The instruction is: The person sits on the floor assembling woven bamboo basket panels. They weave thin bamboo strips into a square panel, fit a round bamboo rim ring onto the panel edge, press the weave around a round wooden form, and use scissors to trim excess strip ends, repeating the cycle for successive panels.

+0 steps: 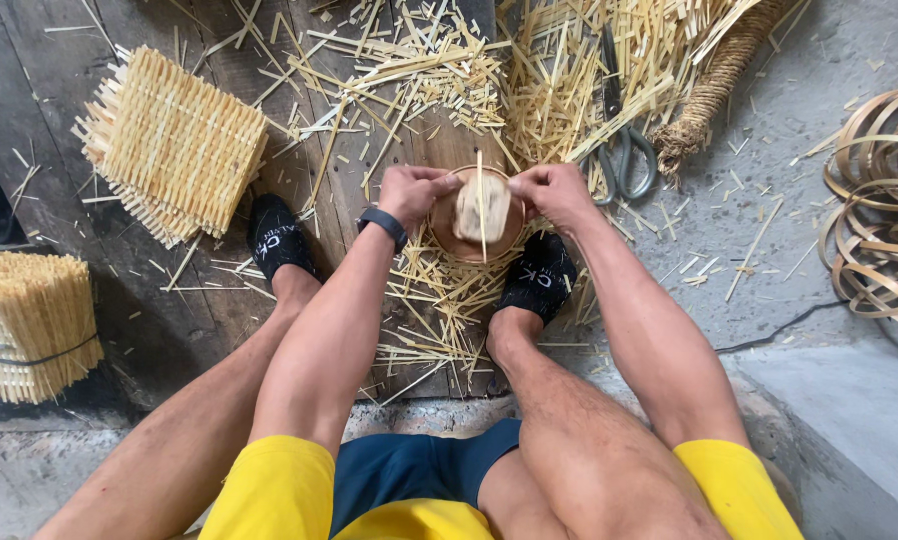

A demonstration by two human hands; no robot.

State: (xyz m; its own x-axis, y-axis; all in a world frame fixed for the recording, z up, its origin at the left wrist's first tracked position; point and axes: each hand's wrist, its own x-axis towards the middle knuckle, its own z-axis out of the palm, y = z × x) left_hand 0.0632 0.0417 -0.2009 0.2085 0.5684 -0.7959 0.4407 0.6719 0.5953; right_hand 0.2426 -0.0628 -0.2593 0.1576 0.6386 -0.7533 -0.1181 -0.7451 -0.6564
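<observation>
Yellow shorts above strip-littered, maybe wooden floor.

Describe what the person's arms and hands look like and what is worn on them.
Both arms are bare from shoulder to fingers: no sleeves, no gloves. The left hand has a dark wristband with a small flat face strapped snugly just behind it, at the wrist. The right hand and its wrist carry nothing. No rings or markings show on either hand.
</observation>
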